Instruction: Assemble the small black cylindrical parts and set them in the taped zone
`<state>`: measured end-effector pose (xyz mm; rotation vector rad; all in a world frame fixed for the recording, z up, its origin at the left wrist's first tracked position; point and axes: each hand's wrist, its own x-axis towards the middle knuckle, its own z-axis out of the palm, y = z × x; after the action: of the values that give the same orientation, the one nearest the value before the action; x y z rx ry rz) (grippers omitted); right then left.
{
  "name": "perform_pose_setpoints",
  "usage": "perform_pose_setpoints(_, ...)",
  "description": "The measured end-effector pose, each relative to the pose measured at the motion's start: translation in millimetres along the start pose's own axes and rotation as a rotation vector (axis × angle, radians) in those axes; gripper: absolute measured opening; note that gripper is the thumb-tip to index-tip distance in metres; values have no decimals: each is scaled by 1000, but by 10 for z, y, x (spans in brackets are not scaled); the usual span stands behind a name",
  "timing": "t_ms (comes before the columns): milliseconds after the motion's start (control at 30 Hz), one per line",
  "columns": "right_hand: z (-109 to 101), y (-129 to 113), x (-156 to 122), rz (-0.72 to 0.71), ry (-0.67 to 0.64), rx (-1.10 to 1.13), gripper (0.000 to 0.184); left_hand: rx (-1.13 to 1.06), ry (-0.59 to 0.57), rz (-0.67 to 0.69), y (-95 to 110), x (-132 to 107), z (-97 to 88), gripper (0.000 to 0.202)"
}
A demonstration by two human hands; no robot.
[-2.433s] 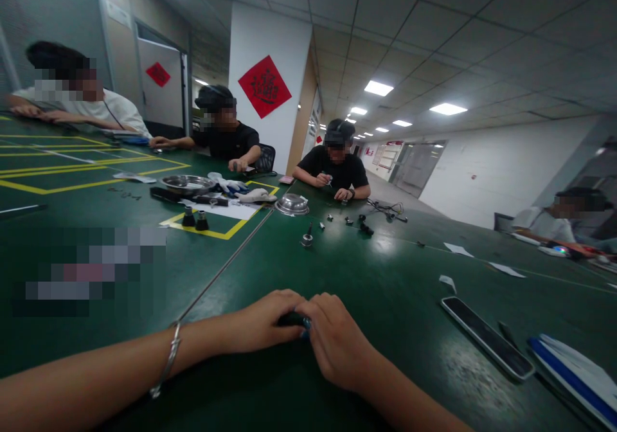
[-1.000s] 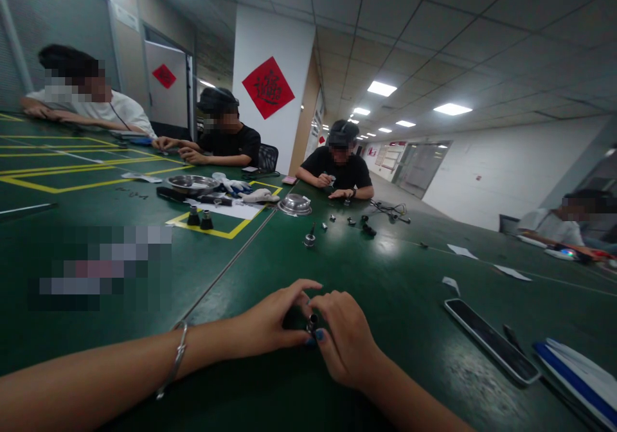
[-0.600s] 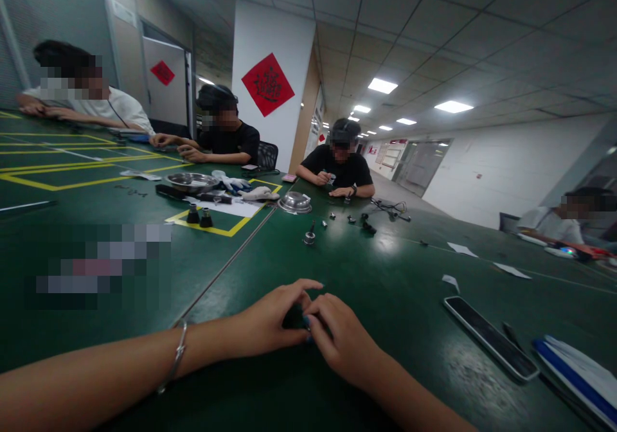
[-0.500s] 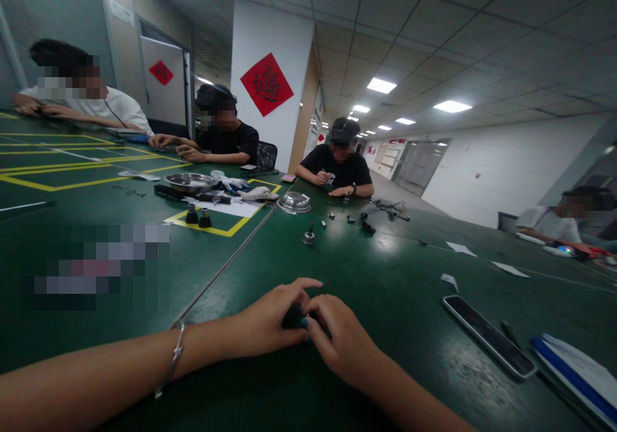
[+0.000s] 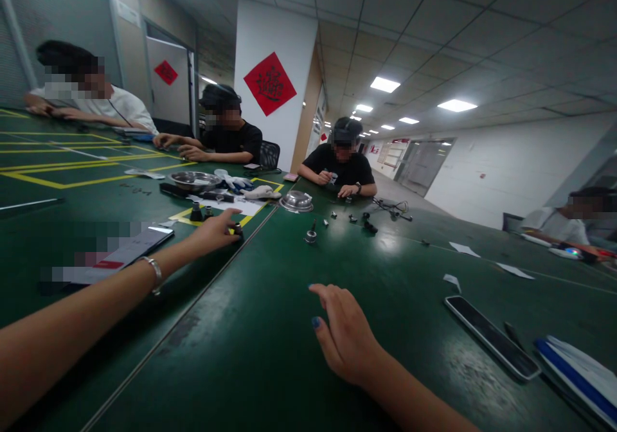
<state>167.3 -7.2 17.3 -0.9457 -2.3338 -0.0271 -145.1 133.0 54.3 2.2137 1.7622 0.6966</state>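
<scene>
No wording legible with certainty. Reference: white pillar (image 5: 277, 24). On its face, red diamond sheet (image 5: 270, 84): black brush-style characters, Chinese in form, strokes run together; reading undetermined. Left of pillar, on grey door (image 5: 161, 104), smaller red diamond (image 5: 166, 72): dark marks, unreadable. Farther left of pillar, pale wall plate (image 5: 128, 13): print unresolved. Right of and beyond pillar, wall posters (image 5: 387, 155): too small. Nearer than pillar, to its left, tabletop (image 5: 260, 368) bears dark scrawl (image 5: 135, 189), illegible; flat grey item (image 5: 135, 247) with red patch, partly pixelated, lettering unresolved.
</scene>
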Motion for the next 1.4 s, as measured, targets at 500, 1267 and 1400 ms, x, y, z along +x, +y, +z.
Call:
perform_pose_setpoints(500, -11, -36, 23, -33, -106, 26, 36, 217, 397, -123, -228, 5, -37, 65)
perform_pose_setpoints(1267, 7, -14, 52, -90, -219, -22, 35, 532, 223, -255, -556, 195, -217, 47)
perform_pose_setpoints(1400, 3, -1, 62, -129, -246, -55, 30, 536, 166, -247, -500, 215, -237, 44)
